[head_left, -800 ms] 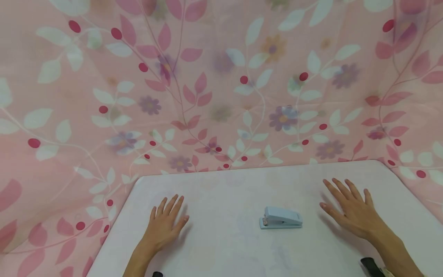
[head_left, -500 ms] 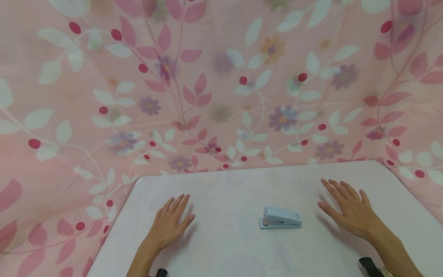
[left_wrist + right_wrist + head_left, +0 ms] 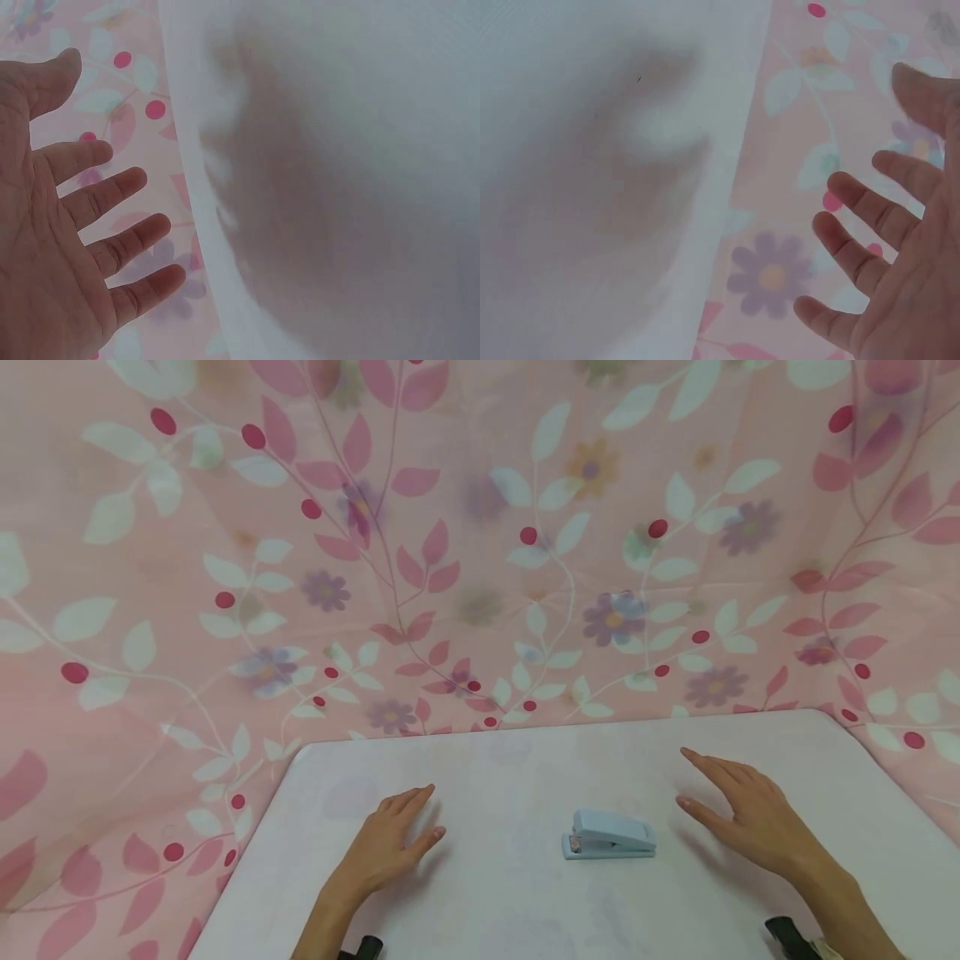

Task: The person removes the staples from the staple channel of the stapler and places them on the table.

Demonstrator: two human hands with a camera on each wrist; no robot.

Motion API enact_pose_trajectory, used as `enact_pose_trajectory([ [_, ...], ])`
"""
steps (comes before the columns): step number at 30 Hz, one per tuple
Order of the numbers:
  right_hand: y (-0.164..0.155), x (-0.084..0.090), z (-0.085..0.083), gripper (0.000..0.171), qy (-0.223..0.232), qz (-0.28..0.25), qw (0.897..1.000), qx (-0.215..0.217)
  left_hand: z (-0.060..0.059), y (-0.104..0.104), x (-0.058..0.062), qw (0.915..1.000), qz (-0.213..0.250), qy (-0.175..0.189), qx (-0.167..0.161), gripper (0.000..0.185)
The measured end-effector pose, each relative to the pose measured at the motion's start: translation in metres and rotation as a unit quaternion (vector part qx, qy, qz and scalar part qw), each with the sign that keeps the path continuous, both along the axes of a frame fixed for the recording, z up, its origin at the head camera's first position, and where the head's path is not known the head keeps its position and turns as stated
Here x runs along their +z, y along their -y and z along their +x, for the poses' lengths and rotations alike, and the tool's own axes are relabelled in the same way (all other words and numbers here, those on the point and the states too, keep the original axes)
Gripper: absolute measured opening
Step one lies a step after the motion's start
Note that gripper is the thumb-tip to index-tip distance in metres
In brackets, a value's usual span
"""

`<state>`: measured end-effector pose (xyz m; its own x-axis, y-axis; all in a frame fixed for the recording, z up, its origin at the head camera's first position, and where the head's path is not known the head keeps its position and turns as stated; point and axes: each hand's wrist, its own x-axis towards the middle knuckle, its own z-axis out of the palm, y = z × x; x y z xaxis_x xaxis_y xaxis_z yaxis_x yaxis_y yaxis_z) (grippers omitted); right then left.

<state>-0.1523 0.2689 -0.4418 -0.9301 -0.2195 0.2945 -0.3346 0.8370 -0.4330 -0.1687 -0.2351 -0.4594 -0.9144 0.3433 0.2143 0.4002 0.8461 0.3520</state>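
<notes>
A light blue stapler point(image 3: 611, 835) lies on the white table point(image 3: 510, 893), its front end pointing left in the head view. To its left is my left hand point(image 3: 386, 843), held above the table with nothing in it. My right hand point(image 3: 757, 818) hovers to the right of the stapler, nearer to it than the left one, and touches nothing. Spread fingers show on the left hand point(image 3: 52, 225) in the left wrist view. In the right wrist view the right hand point(image 3: 907, 255) also has its fingers apart. The stapler appears in neither wrist view.
Behind the table hangs a pink curtain point(image 3: 465, 568) printed with leaves and flowers. The table's far edge runs along the foot of it. Dark wrist-worn pieces show under both forearms, such as the black one point(image 3: 783, 935) at the right.
My left hand has moved to the right and turned inward. My right hand has shifted a little to the left and also turned inward. The stapler stays in place.
</notes>
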Motion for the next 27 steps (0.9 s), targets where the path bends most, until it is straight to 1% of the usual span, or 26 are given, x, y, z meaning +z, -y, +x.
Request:
enact_pose_trajectory([
  [4,0.005,0.001,-0.001,0.068,-0.028,0.005,1.000,-0.004,-0.001,-0.006,0.000,0.9998,0.003,0.018,-0.001,0.071],
  [8,0.010,0.002,-0.001,0.062,-0.052,-0.004,0.999,-0.002,-0.003,-0.011,0.000,0.9995,0.008,0.030,-0.004,0.069],
  [14,0.019,0.005,-0.002,0.059,-0.056,-0.006,0.998,-0.010,-0.006,-0.021,0.000,0.9982,0.019,0.055,-0.015,0.067],
  [21,0.031,0.008,-0.003,0.053,-0.054,-0.005,0.999,-0.006,-0.009,-0.030,-0.002,0.9943,0.054,0.085,-0.034,0.070],
  [23,0.033,0.008,-0.003,0.051,-0.055,-0.003,0.998,-0.003,-0.010,-0.034,-0.003,0.9932,0.063,0.089,-0.041,0.069],
  [27,0.037,0.009,-0.004,0.050,-0.061,-0.003,0.998,0.005,-0.012,-0.041,-0.005,0.9922,0.077,0.083,-0.052,0.065],
])
